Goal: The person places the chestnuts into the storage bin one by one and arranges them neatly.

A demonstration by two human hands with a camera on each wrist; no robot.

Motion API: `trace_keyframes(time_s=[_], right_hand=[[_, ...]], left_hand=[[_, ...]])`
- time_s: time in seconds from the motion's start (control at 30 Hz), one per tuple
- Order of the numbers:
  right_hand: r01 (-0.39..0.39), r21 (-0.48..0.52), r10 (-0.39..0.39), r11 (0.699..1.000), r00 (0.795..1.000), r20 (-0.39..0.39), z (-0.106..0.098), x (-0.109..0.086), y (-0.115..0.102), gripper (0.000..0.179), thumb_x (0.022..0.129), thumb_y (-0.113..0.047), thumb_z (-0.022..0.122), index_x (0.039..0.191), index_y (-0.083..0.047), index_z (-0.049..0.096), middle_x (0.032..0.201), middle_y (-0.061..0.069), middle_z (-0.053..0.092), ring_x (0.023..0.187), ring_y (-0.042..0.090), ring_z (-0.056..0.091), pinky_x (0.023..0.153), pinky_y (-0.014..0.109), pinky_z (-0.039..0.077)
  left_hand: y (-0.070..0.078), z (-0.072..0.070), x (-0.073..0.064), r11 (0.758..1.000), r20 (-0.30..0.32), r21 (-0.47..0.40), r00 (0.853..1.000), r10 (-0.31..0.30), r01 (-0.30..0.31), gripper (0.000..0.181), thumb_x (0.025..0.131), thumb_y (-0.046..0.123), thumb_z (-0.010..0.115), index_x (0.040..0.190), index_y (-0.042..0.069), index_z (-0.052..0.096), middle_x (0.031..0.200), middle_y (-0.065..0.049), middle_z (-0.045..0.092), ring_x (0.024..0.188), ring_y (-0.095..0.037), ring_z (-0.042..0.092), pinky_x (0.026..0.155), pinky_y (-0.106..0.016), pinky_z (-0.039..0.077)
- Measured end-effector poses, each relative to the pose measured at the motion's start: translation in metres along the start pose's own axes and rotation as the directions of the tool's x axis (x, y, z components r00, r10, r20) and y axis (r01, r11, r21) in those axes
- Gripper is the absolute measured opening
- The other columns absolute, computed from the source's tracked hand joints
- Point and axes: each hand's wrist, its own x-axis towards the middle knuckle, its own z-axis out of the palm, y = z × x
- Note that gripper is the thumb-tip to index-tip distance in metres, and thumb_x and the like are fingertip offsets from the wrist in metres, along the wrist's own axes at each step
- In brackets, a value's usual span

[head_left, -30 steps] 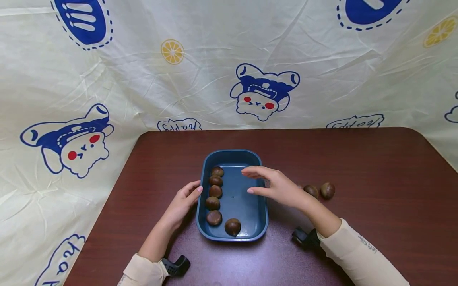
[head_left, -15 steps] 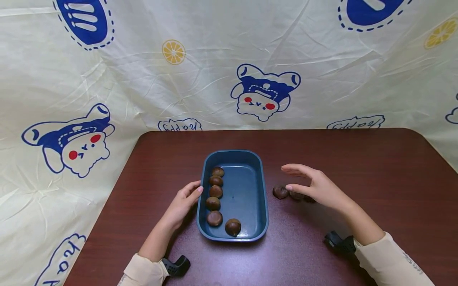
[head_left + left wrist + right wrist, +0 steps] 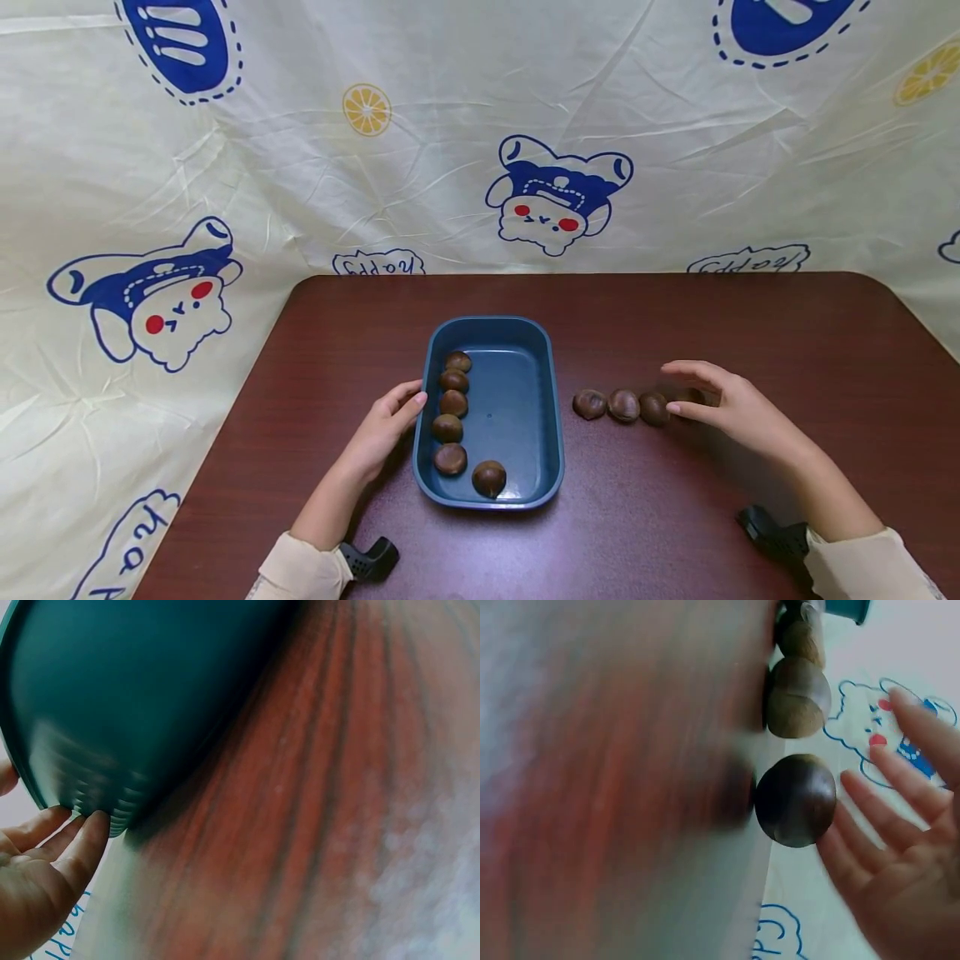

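Note:
Straight fingers of my left hand touch the outer left wall of a blue tray. The left wrist view shows those fingertips against the tray's side. Inside the tray, several brown chestnuts form a line along the left wall, and one more chestnut sits at the near end. My right hand is over the right end of a chestnut row on the table, thumb and fingers apart. The end chestnut is partly hidden behind it in the head view; no grip on it shows.
Right of the tray lie the row's other chestnuts, side by side on the dark red-brown table. A white patterned cloth hangs behind the table. Each wrist wears a black strap device.
My right hand has moved right, from over the tray to the far end of the chestnut row, uncovering chestnuts nearer the tray. The left hand and tray have stayed put.

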Motion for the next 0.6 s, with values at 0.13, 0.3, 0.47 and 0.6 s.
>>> trace_keyframes(time_s=[0.13,0.3,0.47,0.6], right_hand=[[-0.043,-0.071,0.043,0.997,0.999,-0.002,-0.002,-0.005,0.011,0.046,0.084,-0.031,0.063,0.122,-0.009,0.05,0.123,0.009,0.049,0.11,0.025,0.043,0.08,0.025,0.038],[-0.071,-0.086,0.071,0.994,0.997,0.004,-0.005,-0.009,0.019,0.042,0.083,-0.027,0.065,0.118,-0.006,0.053,0.113,0.011,0.056,0.1,0.015,0.051,0.074,0.022,0.041],[-0.055,-0.042,0.056,0.998,0.998,0.012,-0.004,-0.011,0.026,0.037,0.082,-0.019,0.067,0.113,-0.005,0.054,0.105,0.012,0.059,0.089,0.014,0.059,0.068,0.02,0.045],[-0.042,-0.045,0.042,0.998,0.999,0.001,-0.002,-0.011,0.028,0.034,0.081,-0.018,0.067,0.11,-0.006,0.055,0.101,0.01,0.06,0.086,0.014,0.059,0.067,0.021,0.045]], left_hand=[[0.0,0.0,0.0,1.0,-0.002,0.002,1.0,0.003,-0.003,0.042,0.094,0.02,0.049,0.128,-0.004,0.043,0.123,-0.02,0.048,0.109,-0.028,0.047,0.094,-0.04,0.037],[0.0,0.0,0.0,1.0,0.004,0.002,1.0,0.003,-0.003,0.042,0.094,0.02,0.049,0.128,-0.004,0.043,0.123,-0.02,0.048,0.109,-0.028,0.047,0.094,-0.04,0.037],[-0.001,0.001,0.0,1.0,-0.006,0.0,1.0,0.001,-0.001,0.041,0.094,0.019,0.049,0.127,-0.004,0.044,0.122,-0.02,0.049,0.108,-0.027,0.048,0.093,-0.039,0.037],[-0.001,0.001,0.0,1.0,-0.012,0.0,1.0,0.001,-0.001,0.04,0.094,0.019,0.049,0.127,-0.004,0.044,0.122,-0.02,0.049,0.108,-0.027,0.049,0.093,-0.04,0.038]])
